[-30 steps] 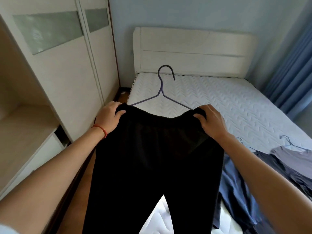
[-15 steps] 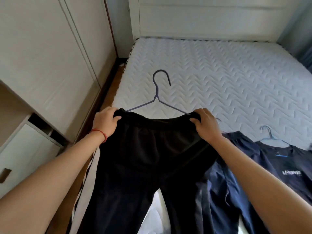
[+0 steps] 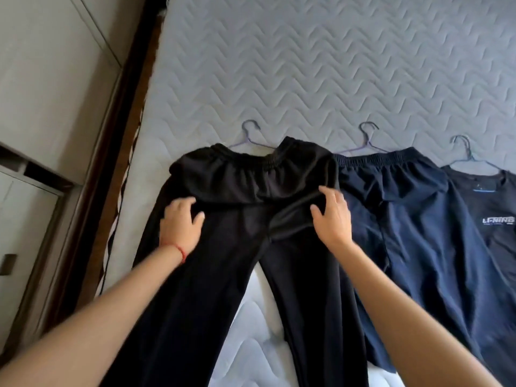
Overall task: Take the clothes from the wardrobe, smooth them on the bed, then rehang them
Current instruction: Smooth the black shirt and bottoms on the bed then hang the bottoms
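- Two pairs of trousers were counted: black trousers [image 3: 251, 247] at centre, navy trousers [image 3: 413, 233] to the right.
- One dark T-shirt [image 3: 491, 219] was counted at the right edge.
- Three hangers were counted: [image 3: 251, 135], [image 3: 368, 138], [image 3: 466, 152].
- Two hands were counted: left hand [image 3: 180, 224], right hand [image 3: 333, 216].

A dark wooden floor strip [image 3: 131, 113] runs between the furniture on the left and the quilted surface on the right. A thin dark cord [image 3: 118, 208] trails along that gap. At the far left, a pale drawer front [image 3: 19, 247] carries a small dark handle [image 3: 7, 264].
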`<act>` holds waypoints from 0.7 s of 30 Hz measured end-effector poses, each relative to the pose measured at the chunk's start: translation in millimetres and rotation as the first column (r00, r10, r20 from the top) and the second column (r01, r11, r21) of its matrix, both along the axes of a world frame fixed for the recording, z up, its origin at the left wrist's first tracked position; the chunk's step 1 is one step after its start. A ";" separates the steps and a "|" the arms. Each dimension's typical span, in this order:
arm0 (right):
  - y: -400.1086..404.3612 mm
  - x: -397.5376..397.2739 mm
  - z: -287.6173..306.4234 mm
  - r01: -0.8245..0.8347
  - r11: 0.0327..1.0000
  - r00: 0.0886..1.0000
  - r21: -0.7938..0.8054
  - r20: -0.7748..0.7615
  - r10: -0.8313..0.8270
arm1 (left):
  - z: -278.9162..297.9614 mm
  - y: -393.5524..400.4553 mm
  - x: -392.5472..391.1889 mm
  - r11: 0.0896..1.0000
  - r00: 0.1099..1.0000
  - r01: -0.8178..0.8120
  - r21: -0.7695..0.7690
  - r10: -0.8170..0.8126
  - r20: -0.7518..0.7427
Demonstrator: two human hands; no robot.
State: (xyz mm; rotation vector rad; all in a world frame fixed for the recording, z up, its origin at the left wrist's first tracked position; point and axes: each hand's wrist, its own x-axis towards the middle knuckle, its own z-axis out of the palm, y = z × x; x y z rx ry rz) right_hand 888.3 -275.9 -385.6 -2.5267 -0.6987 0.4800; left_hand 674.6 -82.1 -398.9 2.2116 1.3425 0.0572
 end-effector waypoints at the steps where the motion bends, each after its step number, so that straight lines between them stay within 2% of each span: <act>1: -21.6 -11.1 -10.7 0.027 1.000 0.999 -0.006 -0.034 -0.027 | -12.7 -23.0 -12.0 0.998 1.000 0.003 -0.063 -0.002 0.014; 4: -84.1 -39.0 -40.3 0.162 0.985 0.975 -0.061 -0.144 -0.170 | -43.7 -92.6 -40.0 0.959 1.000 -0.021 -0.284 0.027 0.015; 7: -131.4 -58.3 -58.4 0.323 0.939 0.921 -0.117 -0.192 -0.340 | -63.8 -154.0 -48.4 0.868 0.996 -0.080 -0.490 0.087 -0.009; 10: -162.3 -74.7 -73.0 0.406 0.898 0.867 -0.167 -0.240 -0.437 | -77.8 -203.7 -41.3 0.775 0.996 -0.089 -0.625 0.081 -0.042; 13: -180.0 -88.5 -86.4 0.475 0.865 0.814 -0.159 -0.295 -0.501 | -83.4 -235.5 -25.4 0.691 0.985 -0.152 -0.706 0.163 -0.052; 16: -187.4 -93.6 -93.3 0.535 0.827 0.753 -0.171 -0.348 -0.559 | -88.5 -247.1 -6.3 0.574 0.932 -0.289 -0.767 0.351 -0.089; 17: -188.9 -94.3 -94.4 0.523 0.835 0.758 -0.174 -0.352 -0.548 | -90.2 -249.1 -0.7 0.550 0.920 -0.305 -0.777 0.380 -0.092; 21: -196.4 -96.2 -94.7 0.479 0.871 0.824 -0.111 -0.286 -0.489 | -91.5 -255.5 11.4 0.608 0.946 -0.277 -0.745 0.309 -0.099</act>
